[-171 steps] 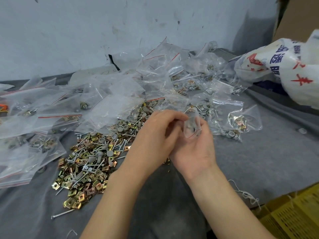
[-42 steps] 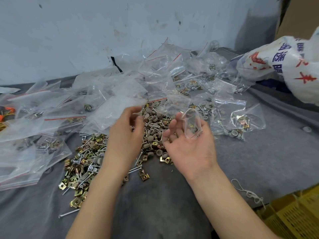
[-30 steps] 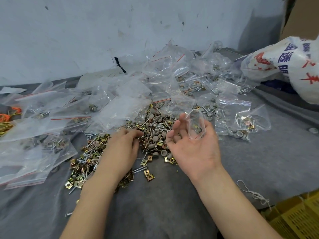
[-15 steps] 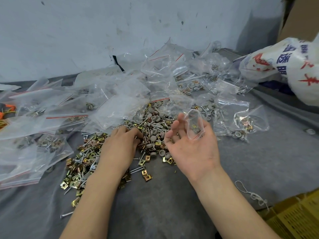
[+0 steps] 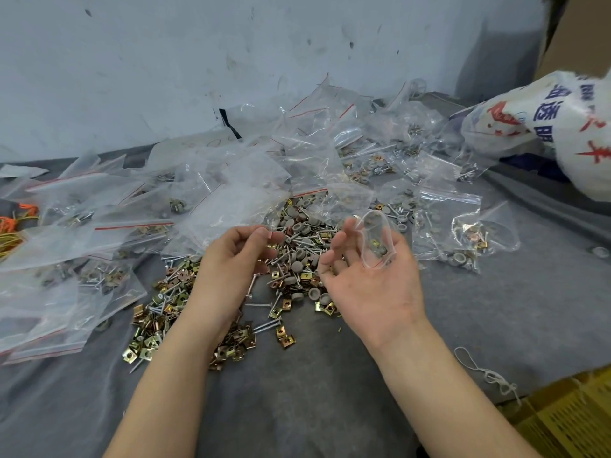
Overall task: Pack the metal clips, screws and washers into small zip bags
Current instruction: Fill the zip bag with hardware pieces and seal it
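Observation:
My right hand (image 5: 373, 292) is palm up and holds a small clear zip bag (image 5: 377, 239) upright between thumb and fingers; a few small parts lie at its bottom. My left hand (image 5: 231, 259) hovers just left of it with curled fingers, gripping small parts, and a screw (image 5: 252, 285) hangs out below the palm. Under both hands a loose pile of screws, grey washers and brass clips (image 5: 297, 259) spreads over the grey cloth (image 5: 314, 391). More clips (image 5: 148, 338) lie to the lower left.
Filled zip bags (image 5: 463, 233) lie to the right, and many more bags (image 5: 231, 200) cover the back and left. A big white printed sack (image 5: 562, 127) sits at the far right. A yellow crate (image 5: 568, 418) and a string (image 5: 489, 378) lie at the lower right.
My left hand dipped into the pile, closed on parts and has now lifted off it toward the bag. My right hand has kept the bag upright in the same spot.

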Tool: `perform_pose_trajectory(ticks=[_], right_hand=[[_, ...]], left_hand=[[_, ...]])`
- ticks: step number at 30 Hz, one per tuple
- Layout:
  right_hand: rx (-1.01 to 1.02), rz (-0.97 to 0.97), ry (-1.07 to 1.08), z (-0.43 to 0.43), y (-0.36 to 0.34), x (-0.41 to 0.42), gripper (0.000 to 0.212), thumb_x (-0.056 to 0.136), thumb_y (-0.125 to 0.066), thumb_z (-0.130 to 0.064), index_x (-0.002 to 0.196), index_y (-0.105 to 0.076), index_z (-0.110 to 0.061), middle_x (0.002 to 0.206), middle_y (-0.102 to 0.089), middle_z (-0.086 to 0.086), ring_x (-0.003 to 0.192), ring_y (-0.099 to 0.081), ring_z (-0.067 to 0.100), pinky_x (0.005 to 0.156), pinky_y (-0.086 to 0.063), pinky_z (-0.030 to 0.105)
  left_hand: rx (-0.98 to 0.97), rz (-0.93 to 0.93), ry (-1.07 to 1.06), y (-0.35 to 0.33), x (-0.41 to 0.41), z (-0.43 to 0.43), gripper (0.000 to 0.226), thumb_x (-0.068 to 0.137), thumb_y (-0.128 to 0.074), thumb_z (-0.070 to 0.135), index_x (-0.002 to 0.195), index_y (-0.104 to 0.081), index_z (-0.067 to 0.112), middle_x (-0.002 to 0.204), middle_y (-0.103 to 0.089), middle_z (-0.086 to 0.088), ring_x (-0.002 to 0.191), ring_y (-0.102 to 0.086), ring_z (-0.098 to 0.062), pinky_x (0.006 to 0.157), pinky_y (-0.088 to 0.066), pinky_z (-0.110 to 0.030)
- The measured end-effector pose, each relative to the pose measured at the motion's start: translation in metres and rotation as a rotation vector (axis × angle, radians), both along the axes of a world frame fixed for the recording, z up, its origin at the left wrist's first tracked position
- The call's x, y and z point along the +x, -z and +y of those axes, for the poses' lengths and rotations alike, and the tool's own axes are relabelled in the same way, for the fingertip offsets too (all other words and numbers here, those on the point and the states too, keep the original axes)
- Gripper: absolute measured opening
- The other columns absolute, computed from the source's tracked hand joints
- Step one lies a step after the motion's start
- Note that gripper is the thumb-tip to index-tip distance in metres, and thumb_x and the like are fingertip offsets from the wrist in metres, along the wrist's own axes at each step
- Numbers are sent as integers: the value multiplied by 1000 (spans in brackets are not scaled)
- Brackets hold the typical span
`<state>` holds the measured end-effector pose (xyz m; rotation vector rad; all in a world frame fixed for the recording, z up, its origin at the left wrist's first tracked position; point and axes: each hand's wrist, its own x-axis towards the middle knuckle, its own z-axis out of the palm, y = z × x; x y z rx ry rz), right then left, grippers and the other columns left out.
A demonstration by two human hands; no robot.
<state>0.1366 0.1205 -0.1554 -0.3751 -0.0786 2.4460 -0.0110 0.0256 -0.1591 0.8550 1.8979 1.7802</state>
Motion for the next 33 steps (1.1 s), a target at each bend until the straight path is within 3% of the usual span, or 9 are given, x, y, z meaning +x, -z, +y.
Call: perform_pose_trajectory(ticks=[7, 16, 24, 28, 33], right_hand=[[-8, -9, 7, 0, -1, -1, 27, 89, -60, -36, 112, -59, -21, 96, -69, -2, 79, -64, 16, 73, -44, 30], [-6, -18, 9, -1, -3, 1, 26, 91, -59, -37, 111, -59, -20, 94, -70, -2, 77, -64, 16, 73, -44, 29], [-3, -19, 12, 0, -4, 1, 26, 92, -58, -37, 112, -59, -20, 94, -70, -1, 77, -64, 16, 74, -44, 29], [3, -19, 11, 1, -3, 2, 27, 91, -59, -37, 112, -58, -19, 94, -69, -1, 78, -64, 16, 75, -44, 29], [2, -25, 12, 1, -3, 3, 28, 91, -59, -36, 113, -59, -19, 94, -69, -1, 78, -64, 16, 75, -45, 29]], left_hand=[[199, -361, 171, -11, 11, 4, 10, 92, -61, 18, 95, -65, 9, 89, -74, -7, 67, -63, -8, 59, -53, -19], [260, -532, 272, -16, 26, 9, 11, 82, -65, 18, 93, -66, 13, 93, -75, -11, 66, -65, -10, 59, -54, -20], [228, -393, 241, -20, 39, 16, 14, 79, -69, 23, 92, -67, 19, 74, -64, -1, 62, -55, -12, 62, -49, -25], [219, -191, 187, -22, 44, 18, 15, 81, -71, 24, 96, -70, 20, 69, -55, 0, 62, -50, -14, 59, -47, -25], [134, 39, 159, -23, 49, 18, 12, 92, -67, 14, 100, -73, 19, 71, -59, 7, 61, -53, -6, 62, -48, -20]])
